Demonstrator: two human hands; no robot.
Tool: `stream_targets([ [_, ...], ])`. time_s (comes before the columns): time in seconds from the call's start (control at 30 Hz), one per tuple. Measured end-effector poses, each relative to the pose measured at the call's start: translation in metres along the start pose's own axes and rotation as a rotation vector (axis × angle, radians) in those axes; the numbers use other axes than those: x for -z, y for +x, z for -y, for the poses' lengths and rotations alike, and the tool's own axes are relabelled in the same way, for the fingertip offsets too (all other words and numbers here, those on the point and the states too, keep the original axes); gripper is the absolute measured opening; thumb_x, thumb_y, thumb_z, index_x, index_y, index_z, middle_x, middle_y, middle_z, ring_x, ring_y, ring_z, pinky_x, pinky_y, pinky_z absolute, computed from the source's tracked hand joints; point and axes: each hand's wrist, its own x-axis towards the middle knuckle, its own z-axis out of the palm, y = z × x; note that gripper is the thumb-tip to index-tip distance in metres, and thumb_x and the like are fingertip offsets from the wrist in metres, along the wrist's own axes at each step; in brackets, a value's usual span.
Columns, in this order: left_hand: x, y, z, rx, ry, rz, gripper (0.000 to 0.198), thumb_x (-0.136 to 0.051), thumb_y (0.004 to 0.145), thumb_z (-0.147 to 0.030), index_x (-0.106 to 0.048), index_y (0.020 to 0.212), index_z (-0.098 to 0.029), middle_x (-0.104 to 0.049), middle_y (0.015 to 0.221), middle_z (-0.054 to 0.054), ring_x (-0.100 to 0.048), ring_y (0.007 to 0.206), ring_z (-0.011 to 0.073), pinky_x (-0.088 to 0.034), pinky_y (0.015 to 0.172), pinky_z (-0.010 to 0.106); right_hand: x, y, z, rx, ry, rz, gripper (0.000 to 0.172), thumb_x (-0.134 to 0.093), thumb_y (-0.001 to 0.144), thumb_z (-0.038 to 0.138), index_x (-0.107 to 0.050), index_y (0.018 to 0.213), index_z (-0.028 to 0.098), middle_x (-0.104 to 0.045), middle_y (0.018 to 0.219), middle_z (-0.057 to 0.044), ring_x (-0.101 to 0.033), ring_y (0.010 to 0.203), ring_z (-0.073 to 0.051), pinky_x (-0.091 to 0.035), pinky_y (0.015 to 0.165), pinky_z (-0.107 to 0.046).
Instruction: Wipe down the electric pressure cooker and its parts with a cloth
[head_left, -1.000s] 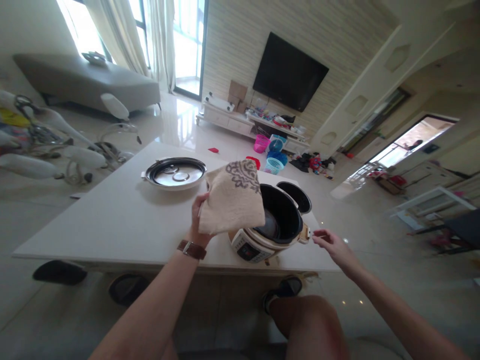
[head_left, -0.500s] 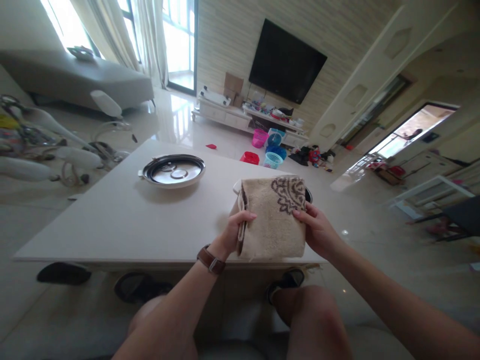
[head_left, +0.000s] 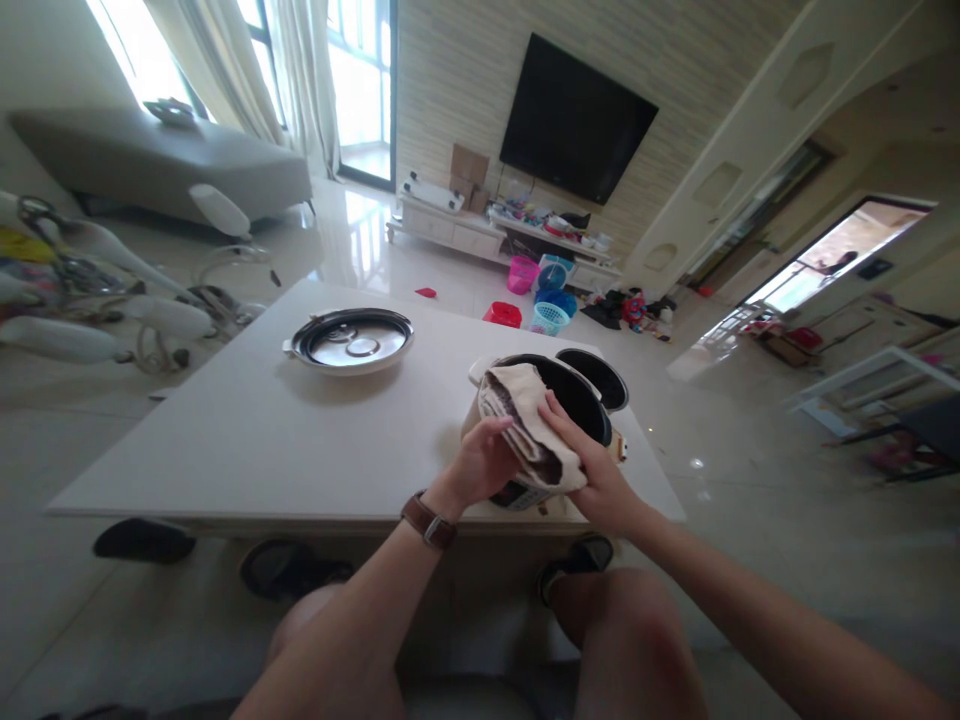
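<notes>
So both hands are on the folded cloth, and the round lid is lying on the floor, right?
Only the lid's place is wrong: the head view shows the round lid on the white table. The left hand and right hand are indeed on the folded cloth.

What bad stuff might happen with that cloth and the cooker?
The cloth is between the left hand and the right hand, by the open cooker, so it might drop inside if it slips. Its folded layers show along one side, so they might come undone. The cooker also stands near the edge of the table, so a hard bump could perhaps knock it off.
</notes>
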Motion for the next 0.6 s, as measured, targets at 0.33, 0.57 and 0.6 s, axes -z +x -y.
stream_targets([
  [0.33,-0.001,-0.005,-0.047,-0.004,0.357,0.108,0.049,-0.07,0.081,-0.043,-0.075,0.12,-0.015,-0.077,0.124,0.019,-0.076,0.107,0.0323,-0.055,0.065,0.029,0.032,0.021,-0.014,-0.708,1.008,-0.55,0.037,-0.056,0.102,0.047,-0.074,0.122,0.021,-0.083,0.111,-0.011,-0.076,0.119,-0.031,-0.064,0.103,-0.049],
  [0.57,0.056,0.059,-0.068,-0.467,0.629,-0.675,0.022,-0.083,0.07,-0.026,-0.071,0.086,-0.016,-0.069,0.089,0.004,-0.062,0.078,0.013,-0.048,0.073,0.026,0.069,0.01,-0.016,-0.591,1.034,-0.736,0.034,-0.054,0.104,0.038,-0.072,0.128,0.023,-0.084,0.112,-0.008,-0.077,0.12,-0.026,-0.06,0.11,-0.048],
  [0.6,0.06,0.068,-0.066,-0.409,0.635,-0.661,0.022,-0.084,0.07,-0.029,-0.07,0.082,-0.016,-0.069,0.086,0.004,-0.062,0.077,0.0136,-0.048,0.073,0.027,0.074,0.005,-0.016,-0.581,1.023,-0.735,0.034,-0.055,0.104,0.038,-0.072,0.128,0.023,-0.084,0.112,-0.008,-0.077,0.12,-0.027,-0.06,0.11,-0.048],
])
